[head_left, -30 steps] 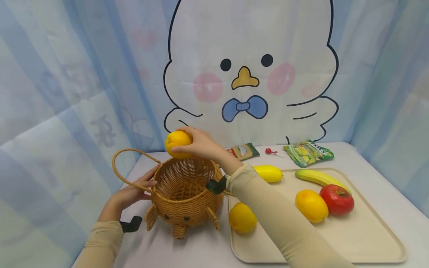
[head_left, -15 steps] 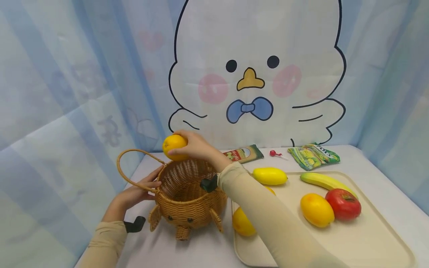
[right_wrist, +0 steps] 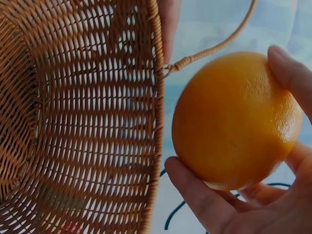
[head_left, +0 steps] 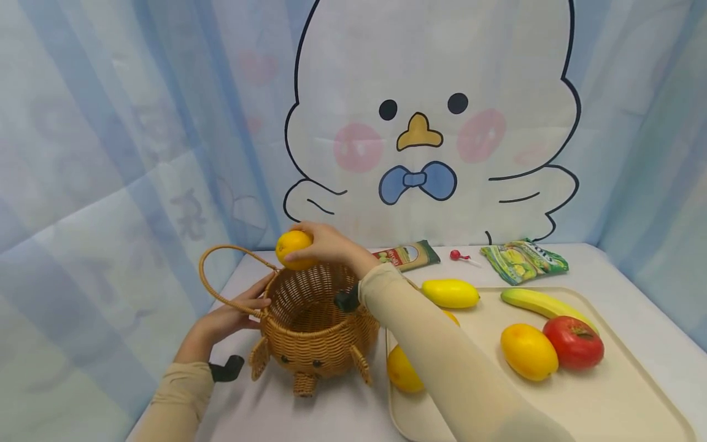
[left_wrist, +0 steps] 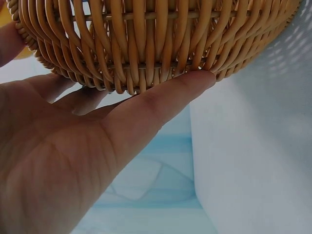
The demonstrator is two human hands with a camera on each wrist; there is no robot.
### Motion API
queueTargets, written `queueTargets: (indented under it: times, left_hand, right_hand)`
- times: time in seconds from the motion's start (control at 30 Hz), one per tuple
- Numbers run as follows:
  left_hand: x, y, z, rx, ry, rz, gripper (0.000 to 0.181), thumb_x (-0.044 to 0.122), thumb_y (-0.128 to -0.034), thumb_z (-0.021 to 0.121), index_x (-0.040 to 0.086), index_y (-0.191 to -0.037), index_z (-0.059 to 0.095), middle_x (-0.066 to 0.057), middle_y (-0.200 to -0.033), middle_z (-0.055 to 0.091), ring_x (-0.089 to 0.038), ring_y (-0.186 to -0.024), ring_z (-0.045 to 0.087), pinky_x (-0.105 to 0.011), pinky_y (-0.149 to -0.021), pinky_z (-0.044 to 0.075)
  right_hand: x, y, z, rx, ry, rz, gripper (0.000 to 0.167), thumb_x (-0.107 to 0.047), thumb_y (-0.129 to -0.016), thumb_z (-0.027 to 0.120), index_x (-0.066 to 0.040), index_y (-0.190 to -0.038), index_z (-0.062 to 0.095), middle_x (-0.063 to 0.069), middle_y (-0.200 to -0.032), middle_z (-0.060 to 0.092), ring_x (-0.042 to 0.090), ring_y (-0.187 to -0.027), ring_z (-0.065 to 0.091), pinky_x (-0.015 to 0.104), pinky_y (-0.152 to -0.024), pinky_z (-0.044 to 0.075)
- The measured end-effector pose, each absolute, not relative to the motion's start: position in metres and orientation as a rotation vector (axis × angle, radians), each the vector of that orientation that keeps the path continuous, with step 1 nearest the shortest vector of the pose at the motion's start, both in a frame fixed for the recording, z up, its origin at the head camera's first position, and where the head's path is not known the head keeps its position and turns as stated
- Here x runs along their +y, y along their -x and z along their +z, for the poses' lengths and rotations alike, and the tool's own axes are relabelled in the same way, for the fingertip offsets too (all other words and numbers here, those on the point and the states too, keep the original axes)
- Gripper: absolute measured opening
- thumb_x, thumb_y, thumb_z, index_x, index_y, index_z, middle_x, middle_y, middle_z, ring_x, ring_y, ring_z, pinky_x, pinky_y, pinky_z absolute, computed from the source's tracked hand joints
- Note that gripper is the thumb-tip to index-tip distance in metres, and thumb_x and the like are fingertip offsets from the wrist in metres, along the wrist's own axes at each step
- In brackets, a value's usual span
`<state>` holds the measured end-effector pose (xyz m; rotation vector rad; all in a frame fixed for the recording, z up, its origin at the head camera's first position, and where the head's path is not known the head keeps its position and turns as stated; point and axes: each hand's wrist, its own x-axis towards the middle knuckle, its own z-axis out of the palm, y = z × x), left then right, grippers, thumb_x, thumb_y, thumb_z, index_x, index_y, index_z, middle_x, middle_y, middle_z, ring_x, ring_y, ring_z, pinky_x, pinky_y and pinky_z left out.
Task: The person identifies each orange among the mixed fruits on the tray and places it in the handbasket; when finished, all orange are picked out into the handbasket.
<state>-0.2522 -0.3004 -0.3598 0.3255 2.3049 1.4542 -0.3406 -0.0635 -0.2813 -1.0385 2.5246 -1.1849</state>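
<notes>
The round orange fruit (head_left: 294, 247) is up in the air, by the far left edge of the brown basket (head_left: 328, 344). The right hand (head_left: 328, 245) pinches it, with its fingers bent around two sides of it. In the right wrist view, a thin gap shows between the fruit and the basket's edge. The left hand (head_left: 229, 316) is on the left side of the basket. Its fingers are spread and touch the woven wall, and one long finger lies straight along it in the left wrist view.

The basket stands on the white table (head_left: 293, 420). It has an animal face on the near side, with two ears, two dark eyes and a stubby nose (head_left: 304, 385). A thin loop handle (head_left: 205, 279) sticks out to the left.

To the right is a big cream tray (head_left: 602, 402). A long yellow fruit (head_left: 452, 293) is at its far left corner. Near the left side is an orange fruit that the right sleeve (head_left: 436, 347) partly hides. Farther right, an egg-shaped orange fruit (head_left: 529, 352) is right beside a red apple (head_left: 572, 342), with a banana (head_left: 533, 300) behind them.

Past the tray are a long packet (head_left: 411, 255), a red lollipop (head_left: 455, 255) and a green bag (head_left: 523, 261). At the back hangs a curtain (head_left: 431, 55) with a big white bird on it.
</notes>
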Motion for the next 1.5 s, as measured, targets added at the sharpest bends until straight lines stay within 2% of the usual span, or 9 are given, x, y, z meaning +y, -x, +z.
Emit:
queueTargets:
  times: [0.23, 0.53, 0.77, 1.0, 1.17, 1.37, 1.5]
  left_hand:
    - [-0.299, 0.25, -0.36, 2.284, -0.337, 1.458, 0.07, 0.037, -0.0989, 0.04, 0.03, -0.152, -0.005, -0.01, -0.16, -0.012, -0.044, -0.144, 0.005, -0.057, -0.105, 0.037]
    - [-0.299, 0.248, -0.36, 2.291, -0.343, 1.447, 0.069, 0.038, -0.0991, 0.04, 0.031, -0.152, -0.004, -0.01, -0.16, -0.011, -0.044, -0.144, 0.007, -0.058, -0.104, 0.038]
    - [-0.3, 0.248, -0.359, 2.293, -0.347, 1.455, 0.068, 0.036, -0.0996, 0.039, 0.031, -0.152, -0.003, -0.01, -0.16, -0.011, -0.044, -0.144, 0.007, -0.058, -0.105, 0.037]
    - [-0.296, 0.247, -0.358, 2.293, -0.357, 1.457, 0.066, 0.03, -0.1007, 0.037, 0.03, -0.152, -0.004, -0.01, -0.16, -0.011, -0.044, -0.144, 0.008, -0.06, -0.105, 0.036]
    - [-0.295, 0.247, -0.356, 2.288, -0.339, 1.472, 0.067, 0.031, -0.1001, 0.038, 0.03, -0.152, -0.003, -0.01, -0.16, -0.01, -0.044, -0.144, 0.009, -0.06, -0.105, 0.036]
    - [-0.296, 0.246, -0.356, 2.289, -0.35, 1.468, 0.07, 0.035, -0.0993, 0.041, 0.03, -0.152, -0.004, -0.011, -0.16, -0.011, -0.045, -0.143, 0.01, -0.058, -0.105, 0.037]
    - [-0.297, 0.246, -0.356, 2.293, -0.346, 1.466, 0.07, 0.037, -0.0993, 0.041, 0.03, -0.152, -0.004, -0.011, -0.16, -0.01, -0.045, -0.143, 0.01, -0.058, -0.105, 0.037]
  right_hand:
    - [-0.065, 0.349, -0.289, 2.509, 1.084, -0.992, 0.067, -0.041, -0.08, 0.07, -0.019, -0.138, 0.045, 0.004, -0.131, 0.054, 0.018, -0.106, 0.055, 0.03, -0.086, 0.048]
    - [-0.07, 0.351, -0.301, 2.464, 1.014, -0.84, 0.068, -0.039, -0.08, 0.071, -0.019, -0.139, 0.046, 0.005, -0.136, 0.051, 0.019, -0.111, 0.052, 0.034, -0.094, 0.046]
    - [-0.069, 0.349, -0.304, 2.362, 0.981, -0.766, 0.062, -0.035, -0.083, 0.069, -0.015, -0.138, 0.047, 0.005, -0.128, 0.054, 0.018, -0.107, 0.052, 0.031, -0.091, 0.047]
    - [-0.07, 0.347, -0.312, 2.328, 0.872, -0.831, 0.063, -0.028, -0.084, 0.069, -0.011, -0.14, 0.044, 0.008, -0.132, 0.052, 0.02, -0.112, 0.051, 0.035, -0.098, 0.045]
    - [-0.07, 0.35, -0.319, 2.45, 0.922, -0.704, 0.052, -0.027, -0.088, 0.064, -0.01, -0.135, 0.049, 0.008, -0.138, 0.05, 0.021, -0.121, 0.048, 0.035, -0.102, 0.042]
    - [-0.067, 0.351, -0.318, 2.434, 0.877, -0.778, 0.045, -0.023, -0.091, 0.059, -0.01, -0.133, 0.052, 0.008, -0.14, 0.049, 0.022, -0.114, 0.05, 0.036, -0.094, 0.047]
    - [-0.064, 0.352, -0.31, 2.376, 0.942, -0.838, 0.046, -0.021, -0.092, 0.058, -0.009, -0.135, 0.05, 0.008, -0.14, 0.049, 0.022, -0.122, 0.049, 0.036, -0.103, 0.043]
